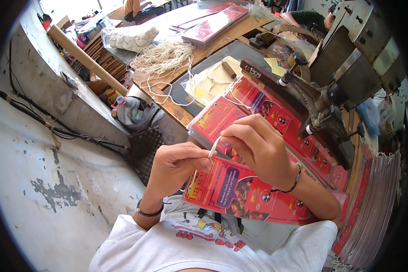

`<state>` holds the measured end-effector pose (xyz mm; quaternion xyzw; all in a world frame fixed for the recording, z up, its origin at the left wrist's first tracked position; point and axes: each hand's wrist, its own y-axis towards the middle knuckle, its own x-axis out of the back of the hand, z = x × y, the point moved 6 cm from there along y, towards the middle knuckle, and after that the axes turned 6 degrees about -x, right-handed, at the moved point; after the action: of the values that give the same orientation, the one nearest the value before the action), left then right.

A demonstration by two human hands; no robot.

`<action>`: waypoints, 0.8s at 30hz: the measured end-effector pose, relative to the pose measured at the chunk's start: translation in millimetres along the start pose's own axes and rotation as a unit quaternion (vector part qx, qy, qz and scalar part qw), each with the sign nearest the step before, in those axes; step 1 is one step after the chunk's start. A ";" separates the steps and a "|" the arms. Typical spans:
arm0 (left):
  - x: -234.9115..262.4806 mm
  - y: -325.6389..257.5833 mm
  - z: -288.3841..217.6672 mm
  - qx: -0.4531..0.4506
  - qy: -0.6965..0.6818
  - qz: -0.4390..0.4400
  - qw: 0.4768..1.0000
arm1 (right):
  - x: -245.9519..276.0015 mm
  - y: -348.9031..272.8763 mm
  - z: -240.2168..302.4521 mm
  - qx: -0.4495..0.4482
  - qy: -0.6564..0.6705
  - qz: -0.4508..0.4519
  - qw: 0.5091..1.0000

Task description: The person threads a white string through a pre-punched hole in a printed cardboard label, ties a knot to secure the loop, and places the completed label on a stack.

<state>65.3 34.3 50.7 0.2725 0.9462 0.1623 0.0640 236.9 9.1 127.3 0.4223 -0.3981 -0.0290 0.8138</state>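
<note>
A short piece of white cord [215, 146] bends between my two hands. My left hand [172, 165] pinches its lower end between thumb and fingers, and my right hand [260, 147] pinches the upper end. Below them, a glossy red printed sheet [254, 199] with food pictures lies across my lap, partly covered by my right forearm. Just beyond my hands is a stack of similar red sheets [216, 119]. A second red stack [279, 120] lies to its right, with a loop of white cord at its top edge.
A tangled heap of white cord [163, 61] lies on the wooden table [179, 111]. A heavy metal machine [324, 97] stands at right, above a tall pile of corded sheets [371, 204]. Plastic bottles in a bag [133, 111] sit by the left wall. Other people are at the far side.
</note>
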 end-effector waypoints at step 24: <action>2.2 -0.4 0.1 -0.010 0.006 -0.101 0.995 | -28.9 -12.3 -6.4 -0.211 0.201 0.161 0.943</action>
<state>63.3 35.2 50.3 0.1743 0.9675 0.1660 0.0773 225.1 16.5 98.5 0.1686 -0.2733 0.1050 0.9412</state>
